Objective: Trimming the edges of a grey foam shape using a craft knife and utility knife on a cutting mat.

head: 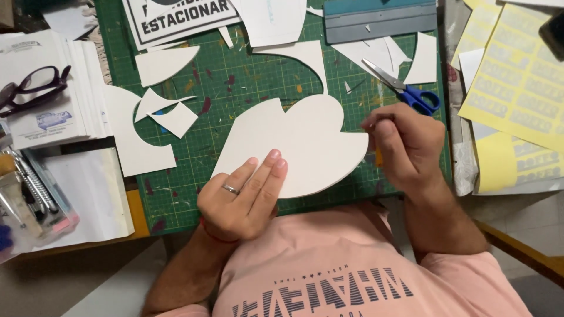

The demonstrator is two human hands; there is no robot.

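A pink shirt (352, 276) fills the near edge. Just beyond it, the left hand (244, 196) is laid flat on the near edge of a white cutout (305, 144), fingers (267, 170) stretched out and close together, pressing it down rather than gripping; a ring is worn on one. The cutout is a large rounded card shape lying on the green mat (194, 170), near the mat's front edge, between the two hands.

The right hand (405, 144) is closed at the cutout's right rim, fingertips pinched around something small; an orange bit shows beneath, probably a knife, but this cannot be told for sure. Whether the card edge itself is touched cannot be told.

Risks, as judged: the card could slide under the flat palm if pressure is uneven, and the curved rim could be nicked or torn. The left fingertips lie on the card, so a slip of any blade toward them could cut them. Loose scraps (167, 114) could get caught underneath.

Farther off, blue-handled scissors (405, 88) lie on the mat, apart from the right hand. Yellow sheets (517, 82) lie to the right, glasses (32, 88) on papers at left of the worktop.
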